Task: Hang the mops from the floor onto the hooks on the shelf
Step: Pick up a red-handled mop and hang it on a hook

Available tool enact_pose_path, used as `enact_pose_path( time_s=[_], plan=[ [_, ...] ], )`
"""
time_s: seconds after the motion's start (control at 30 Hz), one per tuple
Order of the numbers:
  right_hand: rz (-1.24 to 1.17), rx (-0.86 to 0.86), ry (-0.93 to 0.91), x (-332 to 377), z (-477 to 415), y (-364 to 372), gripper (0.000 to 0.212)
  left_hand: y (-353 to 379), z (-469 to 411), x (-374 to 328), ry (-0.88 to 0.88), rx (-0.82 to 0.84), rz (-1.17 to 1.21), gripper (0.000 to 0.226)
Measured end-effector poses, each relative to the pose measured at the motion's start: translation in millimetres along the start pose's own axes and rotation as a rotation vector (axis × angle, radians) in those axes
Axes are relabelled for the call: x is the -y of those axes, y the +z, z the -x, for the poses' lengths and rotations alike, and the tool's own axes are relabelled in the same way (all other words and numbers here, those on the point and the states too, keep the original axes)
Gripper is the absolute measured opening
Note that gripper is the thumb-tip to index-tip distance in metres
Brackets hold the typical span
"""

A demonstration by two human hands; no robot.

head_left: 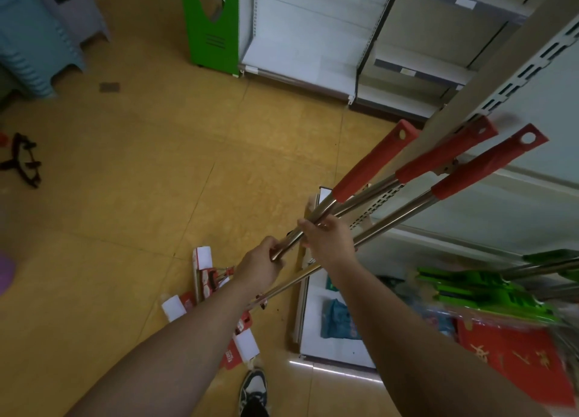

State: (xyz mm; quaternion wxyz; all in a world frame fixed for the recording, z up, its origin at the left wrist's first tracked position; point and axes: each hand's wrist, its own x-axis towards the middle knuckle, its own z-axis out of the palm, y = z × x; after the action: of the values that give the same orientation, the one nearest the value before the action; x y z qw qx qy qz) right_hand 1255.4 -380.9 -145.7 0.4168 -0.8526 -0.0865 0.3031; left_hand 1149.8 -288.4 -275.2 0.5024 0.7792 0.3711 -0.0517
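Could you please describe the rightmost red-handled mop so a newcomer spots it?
Start at the slotted shelf upright on the right; red mop handles fan out across it. Take the rightmost mop: its steel pole runs alone behind the right hand, apart from the two converging ones.

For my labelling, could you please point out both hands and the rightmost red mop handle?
left hand (261, 264): head view, back of the hand.
right hand (329, 242): head view, back of the hand.
rightmost red mop handle (488, 165): head view, middle of its red sleeve.

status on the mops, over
Both grip the poles: left hand, right hand. Three mops bundled, red handles up by the shelf. Crowding on the right: green mops.
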Motion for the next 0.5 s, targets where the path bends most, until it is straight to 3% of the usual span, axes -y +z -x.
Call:
enact_pose_path(
  time_s=[0.2, 0.4, 0.5],
  plan=[
    [0.060, 0.087, -0.070, 7, 26, 15, 0.021, -23, 25, 20, -0.018, -0.010, 0.013, 0.028],
    [0.053, 0.150, -0.146, 11, 55, 25, 0.019, -46, 53, 22, -0.021, 0.002, -0.038, 0.013],
    [0.078, 0.174, -0.180, 12, 70, 32, 0.021, -60, 68, 24, -0.035, 0.030, -0.026, 0.016]
  ],
)
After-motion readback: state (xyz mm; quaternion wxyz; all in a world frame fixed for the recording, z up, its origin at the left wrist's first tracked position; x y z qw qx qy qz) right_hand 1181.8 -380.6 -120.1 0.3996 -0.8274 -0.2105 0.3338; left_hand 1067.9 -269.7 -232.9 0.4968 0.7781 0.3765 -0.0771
